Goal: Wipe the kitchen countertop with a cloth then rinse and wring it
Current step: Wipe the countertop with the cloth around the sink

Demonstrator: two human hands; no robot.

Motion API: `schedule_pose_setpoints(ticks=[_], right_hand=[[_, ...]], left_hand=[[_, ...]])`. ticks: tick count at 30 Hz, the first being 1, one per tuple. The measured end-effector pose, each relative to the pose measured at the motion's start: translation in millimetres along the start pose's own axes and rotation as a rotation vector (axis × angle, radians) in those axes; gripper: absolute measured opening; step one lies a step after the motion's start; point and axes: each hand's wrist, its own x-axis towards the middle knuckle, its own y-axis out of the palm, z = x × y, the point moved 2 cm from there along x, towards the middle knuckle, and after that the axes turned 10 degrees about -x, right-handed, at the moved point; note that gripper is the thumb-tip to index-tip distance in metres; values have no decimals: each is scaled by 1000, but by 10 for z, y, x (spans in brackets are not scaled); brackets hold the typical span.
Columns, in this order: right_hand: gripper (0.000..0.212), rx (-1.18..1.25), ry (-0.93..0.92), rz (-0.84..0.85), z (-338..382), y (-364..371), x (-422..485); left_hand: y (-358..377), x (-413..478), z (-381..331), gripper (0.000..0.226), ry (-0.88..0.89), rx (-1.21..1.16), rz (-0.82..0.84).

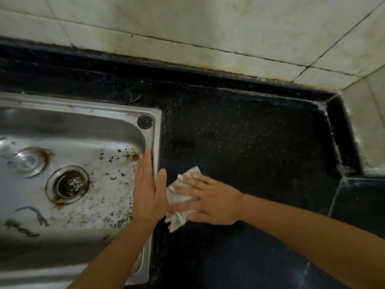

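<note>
Just to the right of the sink (155, 130), on the dark speckled table (250, 138), lies the cloth (180, 200), a pale crumpled rag pressed flat under the right hand (210, 202); that hand is spread open, fingers (187, 180) extended toward the sink and palm down on the fabric, pinning it rather than gripping it; the cloth's long axis runs roughly parallel to the sink's right rim, one corner poking out beyond the fingertips on the far side and a ragged end showing on the near side below the palm. The left hand (149, 191) is also open and flat, holding nothing; it stands edge-on along the sink's right rim, fingertips pointing away from the person, thumb side just beside the cloth, perhaps touching it; it looks set as a barrier or scoop at the rim. Inside the sink, dark flecks and rusty stains lie around the drain (69, 184). The wiping step appears to be in hand, with rinsing and wringing not yet done; the right hand is on the cloth, so the likely stroke is a sideways push toward the sink, where the left hand waits; crumbs could scatter past that hand if the push is quick.
</note>
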Motion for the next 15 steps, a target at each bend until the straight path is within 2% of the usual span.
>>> schedule_pose_setpoints(ticks=[2, 6, 9, 11, 15], right_hand=[[54, 30, 165, 5, -341, -109, 180], [52, 241, 616, -19, -1206, -306, 464], [54, 329, 863, 20, -1694, -346, 475], [55, 374, 934, 33, -1817, -349, 448], [55, 429, 945, -12, -1682, -318, 388]], left_hand=[[6, 13, -29, 71, 23, 23, 5], [18, 17, -28, 66, 11, 50, 7], [28, 12, -31, 64, 10, 75, 11], [38, 15, -45, 64, 20, 97, 14], [44, 20, -58, 65, 29, 120, 13]])
